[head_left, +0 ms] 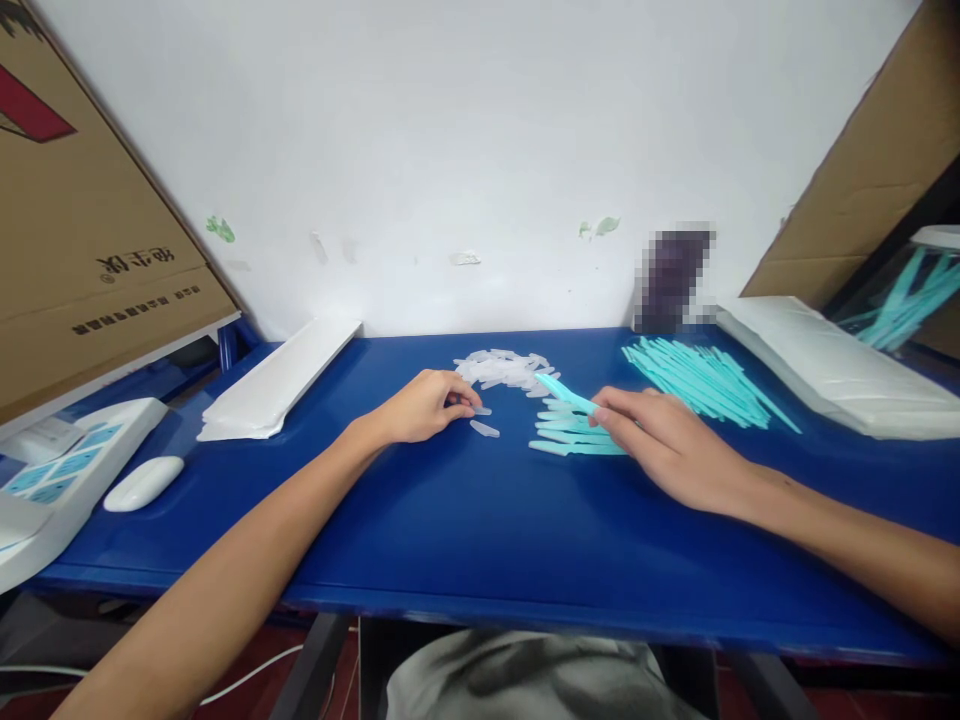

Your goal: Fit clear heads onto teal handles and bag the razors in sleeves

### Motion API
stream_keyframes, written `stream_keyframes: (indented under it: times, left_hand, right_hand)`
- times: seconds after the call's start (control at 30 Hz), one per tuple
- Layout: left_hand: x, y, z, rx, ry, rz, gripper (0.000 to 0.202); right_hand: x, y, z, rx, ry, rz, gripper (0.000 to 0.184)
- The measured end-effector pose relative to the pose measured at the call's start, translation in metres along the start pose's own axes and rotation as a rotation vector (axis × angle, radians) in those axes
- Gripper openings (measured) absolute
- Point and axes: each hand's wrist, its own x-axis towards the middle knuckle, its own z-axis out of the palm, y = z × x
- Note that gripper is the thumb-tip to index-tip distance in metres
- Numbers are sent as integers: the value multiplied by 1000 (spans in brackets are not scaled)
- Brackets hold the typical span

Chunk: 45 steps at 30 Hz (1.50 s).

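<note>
My right hand (664, 445) pinches a teal eyebrow razor (564, 392), its blade end pointing up and left above the table. Under and beside that hand lies a row of teal razors (574, 437), side by side. My left hand (429, 405) has its thumb and fingers closed on a small translucent plastic cap (484, 411), partly hidden by the fingertips. Another loose cap (484, 429) rests just in front of it. A heap of the same caps (504, 368) lies beyond, between both hands. Farther right sits a larger pile of teal razors (701, 380).
The blue table (450, 540) meets a white wall (450, 150). Flat white packs (281, 380) (847, 365) lie left and right. A white mouse-shaped object (144, 484) and a white tray (90, 480) are at left. Cardboard (97, 200) leans there; a clear container (915, 285) holds teal razors at right.
</note>
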Motion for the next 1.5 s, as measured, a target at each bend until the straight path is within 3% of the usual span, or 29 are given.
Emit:
stream_keyframes:
  times: [0.23,0.37,0.57,0.8,1.03,1.13,1.23,1.33,1.5]
  left_hand:
    - [-3,9,1,13,77,140,13]
    - [-6,15,-2,133,5,207,23]
    - [-10,15,-10,152,-99,176,19]
    - [-7,17,-2,249,-64,209,23]
    - [-10,34,3,334,-62,260,9]
    - [-11,38,1,269,-83,224,15]
    - [-13,41,-2,67,-138,160,23]
    - [-14,44,-4,-86,-213,152,16]
    - [-14,48,-1,-85,-211,187,16]
  right_hand:
    - [1,3,1,-29,12,-3,41]
    - [2,2,-1,-52,6,13,42]
    - [1,1,-5,-24,-9,36,39]
    - [0,5,-5,-230,-45,-71,38]
    - [-5,4,-4,-375,-138,-206,38]
    - [-8,-1,-5,-400,-182,-247,33]
    - [-10,-5,-5,-433,-200,-279,31]
    - [-12,-5,-4,-471,-194,-354,30]
    - [-14,-7,0,-541,-234,-438,42]
